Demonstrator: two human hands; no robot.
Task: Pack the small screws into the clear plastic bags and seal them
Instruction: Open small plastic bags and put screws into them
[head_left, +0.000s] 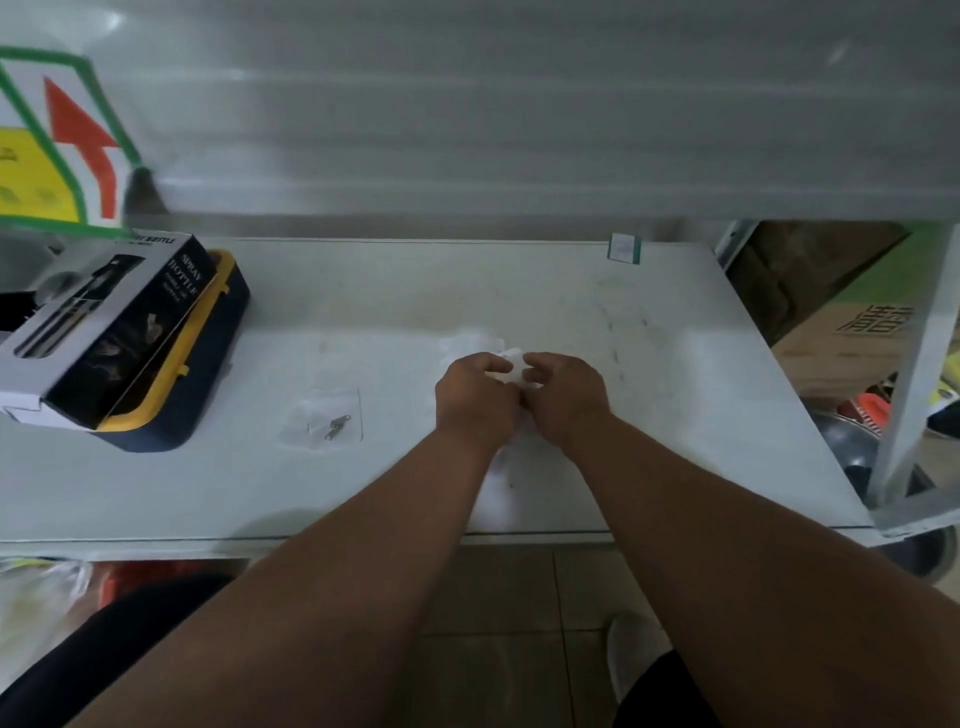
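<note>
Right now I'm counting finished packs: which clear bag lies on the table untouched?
The flat clear bag left of the left hand, with metal pieces inside. The other clear plastic is pinched between both hands, right hand included.

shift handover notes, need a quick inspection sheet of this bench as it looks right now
surface: white shelf top, scuffed and marked toward the right.
job's things: clear plastic bag lying flat left of the hands, small metal parts inside; clear plastic bags bunched at the hands.
clutter: spray bottle box lying on a navy and yellow case, far left.
hands: left hand and right hand both pinch the bunched bags, fingers curled.
cables: nothing seen.
surroundings: cardboard box on the right; arrow sign upper left.
</note>
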